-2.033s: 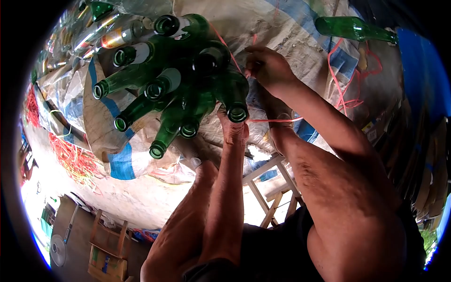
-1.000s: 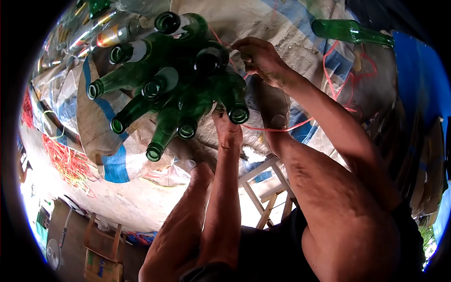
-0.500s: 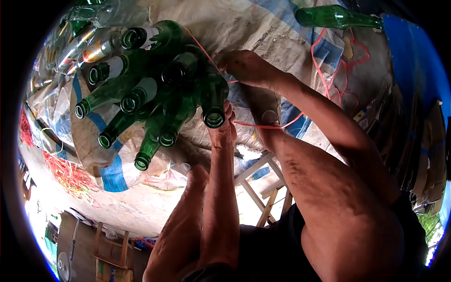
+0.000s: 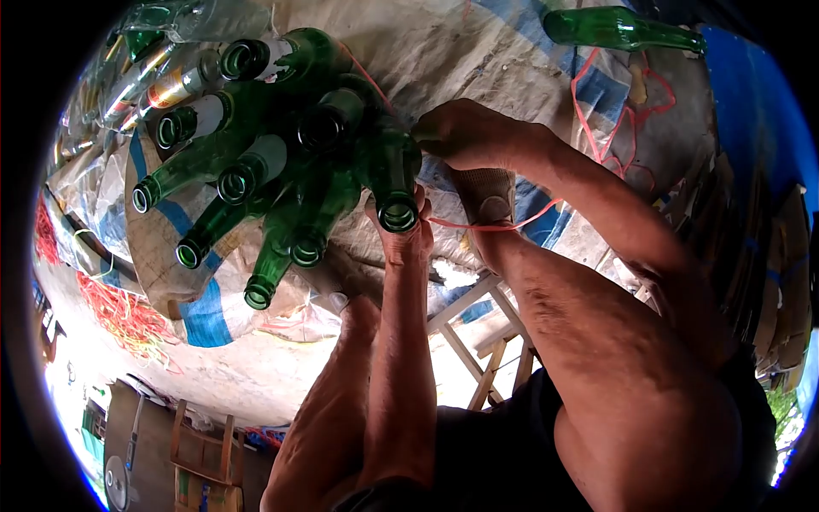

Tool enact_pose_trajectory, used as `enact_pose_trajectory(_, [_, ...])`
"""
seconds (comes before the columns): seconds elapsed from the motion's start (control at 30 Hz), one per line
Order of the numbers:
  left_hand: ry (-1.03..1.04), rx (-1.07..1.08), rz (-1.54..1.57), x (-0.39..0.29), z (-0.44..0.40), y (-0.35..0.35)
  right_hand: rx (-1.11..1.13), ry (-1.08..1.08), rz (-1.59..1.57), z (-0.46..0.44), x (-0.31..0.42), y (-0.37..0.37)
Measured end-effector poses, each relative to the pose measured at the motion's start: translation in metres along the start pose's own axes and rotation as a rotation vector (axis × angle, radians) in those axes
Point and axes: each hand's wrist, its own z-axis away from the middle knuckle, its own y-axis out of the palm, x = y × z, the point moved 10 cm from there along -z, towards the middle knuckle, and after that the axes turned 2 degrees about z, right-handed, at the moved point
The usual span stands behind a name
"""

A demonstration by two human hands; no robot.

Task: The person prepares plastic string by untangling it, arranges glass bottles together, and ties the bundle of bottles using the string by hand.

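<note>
Several green glass bottles stand clustered in a bundle, their open mouths towards me. My left hand is closed around the nearest green bottle from below, its fingers partly hidden behind the neck. Pink string runs down the far side of the bundle towards my right hand. That hand is curled against the bundle's right side, seemingly gripping the string; its fingertips are hidden. Another stretch of the string passes from beside my left hand across my right shin.
Clear glass bottles lie at the upper left. A single green bottle lies at the upper right, above loose pink string. A tangle of pink string sits at the left. Flattened cardboard and a blue panel stand at the right.
My right hand has shifted slightly right and down, and now lies closer against the bundle's side. The nearest bottle's mouth has moved slightly right. My left hand stays at it.
</note>
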Motion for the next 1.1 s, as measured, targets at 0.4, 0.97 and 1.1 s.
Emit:
enact_pose_trajectory(0.4, [0.013,-0.084,0.029,-0.006,0.005,-0.005,-0.055,-0.101,-0.067,-0.002,-0.003,-0.004])
enact_pose_trajectory(0.97, [0.045,-0.026,-0.038,0.003,0.011,0.005,-0.202,0.490,-0.555,0.040,-0.037,0.037])
enact_pose_trajectory(1.1, [0.046,-0.033,-0.109,-0.002,0.014,0.014,-0.224,0.488,-0.697,0.046,-0.035,0.045])
